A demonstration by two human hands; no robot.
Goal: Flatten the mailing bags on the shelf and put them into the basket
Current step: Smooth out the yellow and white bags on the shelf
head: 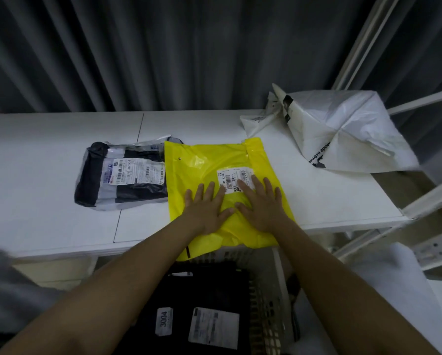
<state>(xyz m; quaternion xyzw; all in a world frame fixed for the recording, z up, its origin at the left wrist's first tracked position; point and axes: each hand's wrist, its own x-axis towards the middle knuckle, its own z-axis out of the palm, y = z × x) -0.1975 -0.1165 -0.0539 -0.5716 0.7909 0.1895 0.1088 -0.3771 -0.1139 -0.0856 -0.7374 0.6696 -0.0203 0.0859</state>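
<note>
A yellow mailing bag (pixel 209 160) with a white label lies on the white shelf (pixel 48 149), its near end hanging over the front edge. My left hand (pixel 206 211) and my right hand (pixel 262 204) press flat on it side by side, fingers straight and spread. To its left lies a black and grey mailing bag (pixel 122 175) with a label. A crumpled white mailing bag (pixel 342 131) sits at the back right of the shelf. Below the shelf edge stands a white basket (pixel 268 303) holding a black mailing bag (pixel 209 290) with labels.
White shelf posts and rails (pixel 419 201) rise at the right. A dark pleated curtain (pixel 163 47) hangs behind the shelf. A smaller white bag (pixel 255 123) lies beside the crumpled one.
</note>
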